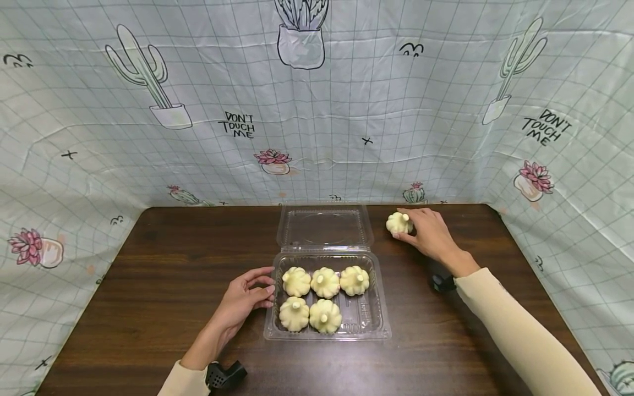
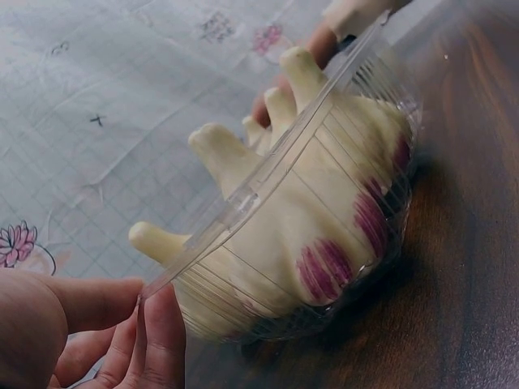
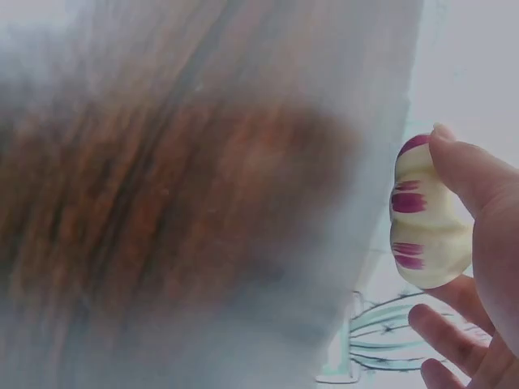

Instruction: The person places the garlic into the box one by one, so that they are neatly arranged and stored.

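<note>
A transparent plastic clamshell box [image 1: 378, 324] lies on the table with its lid [image 1: 324, 224] folded back. Inside sit several pale garlic bulbs [image 1: 325, 282], stems up, three in the back row and two at the left and middle of the front row. At the box's left side, my left hand [image 1: 242, 297] pinches the rim between thumb and fingers, as the left wrist view shows. My right hand [image 1: 430, 231], beyond the box to the right, grips another garlic bulb [image 1: 398, 224] between thumb and fingers. Purple streaks mark this bulb's underside [image 3: 409, 203] in the right wrist view.
The dark wooden table [image 1: 188, 264] is enclosed at the back and sides by a hanging grid-patterned cloth [image 1: 327, 115] printed with cacti. The right hand is near the table's back edge. Black wrist cameras [image 1: 225, 375] are worn on both wrists.
</note>
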Available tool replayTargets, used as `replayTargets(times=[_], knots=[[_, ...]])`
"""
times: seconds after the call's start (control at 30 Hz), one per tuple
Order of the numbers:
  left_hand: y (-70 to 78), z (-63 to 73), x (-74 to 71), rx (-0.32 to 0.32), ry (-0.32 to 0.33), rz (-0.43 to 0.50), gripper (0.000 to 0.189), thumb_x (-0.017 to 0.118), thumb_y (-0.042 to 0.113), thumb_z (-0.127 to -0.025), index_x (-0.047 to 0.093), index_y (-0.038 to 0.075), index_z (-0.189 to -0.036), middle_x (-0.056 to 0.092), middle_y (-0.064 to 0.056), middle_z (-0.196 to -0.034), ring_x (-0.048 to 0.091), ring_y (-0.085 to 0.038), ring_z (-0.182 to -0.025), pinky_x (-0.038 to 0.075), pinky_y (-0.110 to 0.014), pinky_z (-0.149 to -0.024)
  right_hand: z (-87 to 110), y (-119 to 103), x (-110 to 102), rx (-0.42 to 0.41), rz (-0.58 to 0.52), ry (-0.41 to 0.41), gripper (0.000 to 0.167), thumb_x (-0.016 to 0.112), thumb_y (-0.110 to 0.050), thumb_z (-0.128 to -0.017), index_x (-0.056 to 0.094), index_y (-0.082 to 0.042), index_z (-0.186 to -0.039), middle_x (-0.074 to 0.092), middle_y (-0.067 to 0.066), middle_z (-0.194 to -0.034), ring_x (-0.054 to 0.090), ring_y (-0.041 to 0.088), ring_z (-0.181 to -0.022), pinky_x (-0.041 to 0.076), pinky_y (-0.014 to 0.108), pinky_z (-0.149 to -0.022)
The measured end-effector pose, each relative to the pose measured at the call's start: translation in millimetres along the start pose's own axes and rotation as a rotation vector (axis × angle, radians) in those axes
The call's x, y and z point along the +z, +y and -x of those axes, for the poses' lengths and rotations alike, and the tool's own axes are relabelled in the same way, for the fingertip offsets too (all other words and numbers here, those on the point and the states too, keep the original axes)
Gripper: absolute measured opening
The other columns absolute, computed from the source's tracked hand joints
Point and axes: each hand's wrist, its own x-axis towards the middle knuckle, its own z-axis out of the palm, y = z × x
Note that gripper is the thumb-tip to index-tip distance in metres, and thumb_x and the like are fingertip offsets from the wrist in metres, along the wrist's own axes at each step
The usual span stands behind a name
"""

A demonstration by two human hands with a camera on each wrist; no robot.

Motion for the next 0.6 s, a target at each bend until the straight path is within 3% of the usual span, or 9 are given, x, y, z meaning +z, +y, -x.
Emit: replayTargets(times=[0.3,0.6], knots=[[1.1,0.9,-0.5,-0.002,0.0,-0.01,0.051,0.059,-0.008,-0.104,0.045,-0.008,-0.153,0.059,-0.013,-0.117,0.067,-0.008,-0.081,0.063,-0.022,-0.076,16.6,-23,-23,-0.048,-0.019,0.07,0.068,0.085,-0.03,-0.091,0.06,-0.002,-0.148,0.067,0.021,-0.138,0.057,0.046,-0.126,0.038,0.065,-0.111],[1.3,0.5,0.6,-0.001,0.001,-0.011,0.051,0.059,-0.008,-0.104,0.045,-0.009,-0.152,0.059,-0.013,-0.117,0.067,-0.008,-0.082,0.063,-0.022,-0.075,34.6,-52,-40,-0.16,-0.052,0.164,0.071,0.092,-0.027,-0.082,0.064,-0.002,-0.142,0.069,0.019,-0.134,0.059,0.042,-0.122,0.043,0.064,-0.104]])
